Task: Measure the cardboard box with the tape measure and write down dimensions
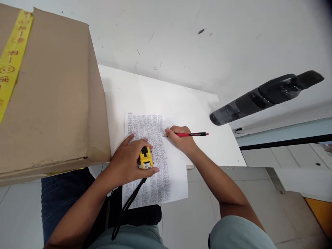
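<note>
The fingers (pixel 169 131) of the right hand (pixel 183 140) are closed around a red-and-black pen (pixel 193 134), its tip at the sheet of paper (pixel 178 183), where rows of dense handwriting run beside a blank right-hand strip. The left hand (pixel 126 160) lies over the sheet's left side, thumb and fingers gripping a yellow-and-black tape measure (pixel 145 159); a black strap (pixel 132 197) trails below it. The paper lies on the white tabletop (pixel 186 100), its lower part overhanging the near edge. A cardboard box (pixel 57 90) stands at left, a dark cylindrical device (pixel 259 98) at right.
</note>
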Motion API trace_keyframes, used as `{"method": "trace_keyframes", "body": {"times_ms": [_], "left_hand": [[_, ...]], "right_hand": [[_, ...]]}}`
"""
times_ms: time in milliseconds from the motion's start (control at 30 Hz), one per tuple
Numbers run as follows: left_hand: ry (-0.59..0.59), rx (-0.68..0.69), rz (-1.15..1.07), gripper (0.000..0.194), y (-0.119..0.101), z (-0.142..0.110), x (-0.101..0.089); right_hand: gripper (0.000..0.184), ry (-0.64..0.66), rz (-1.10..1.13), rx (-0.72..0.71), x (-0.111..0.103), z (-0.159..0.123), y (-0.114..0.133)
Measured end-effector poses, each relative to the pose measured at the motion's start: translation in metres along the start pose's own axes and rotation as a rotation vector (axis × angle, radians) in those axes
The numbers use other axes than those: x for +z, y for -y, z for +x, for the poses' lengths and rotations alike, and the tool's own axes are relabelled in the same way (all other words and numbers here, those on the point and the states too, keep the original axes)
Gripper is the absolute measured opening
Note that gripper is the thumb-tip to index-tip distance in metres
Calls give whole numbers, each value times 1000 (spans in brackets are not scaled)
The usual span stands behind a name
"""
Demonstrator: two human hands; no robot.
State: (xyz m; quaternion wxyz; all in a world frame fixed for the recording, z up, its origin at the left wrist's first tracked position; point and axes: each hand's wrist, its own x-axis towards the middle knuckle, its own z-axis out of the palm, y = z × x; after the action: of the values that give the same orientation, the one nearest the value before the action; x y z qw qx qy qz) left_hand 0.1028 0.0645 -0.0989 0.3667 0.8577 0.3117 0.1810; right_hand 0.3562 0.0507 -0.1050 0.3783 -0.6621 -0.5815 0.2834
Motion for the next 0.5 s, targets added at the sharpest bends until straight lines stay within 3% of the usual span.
{"method": "trace_keyframes", "body": {"times_ms": [300, 500], "left_hand": [[-6, -10, -6, 59, 1, 1, 2], [0, -21, -11, 59, -2, 0, 0]], "right_hand": [[46, -75, -39, -20, 0, -2, -1], [48, -7, -42, -29, -1, -2, 0]]}}
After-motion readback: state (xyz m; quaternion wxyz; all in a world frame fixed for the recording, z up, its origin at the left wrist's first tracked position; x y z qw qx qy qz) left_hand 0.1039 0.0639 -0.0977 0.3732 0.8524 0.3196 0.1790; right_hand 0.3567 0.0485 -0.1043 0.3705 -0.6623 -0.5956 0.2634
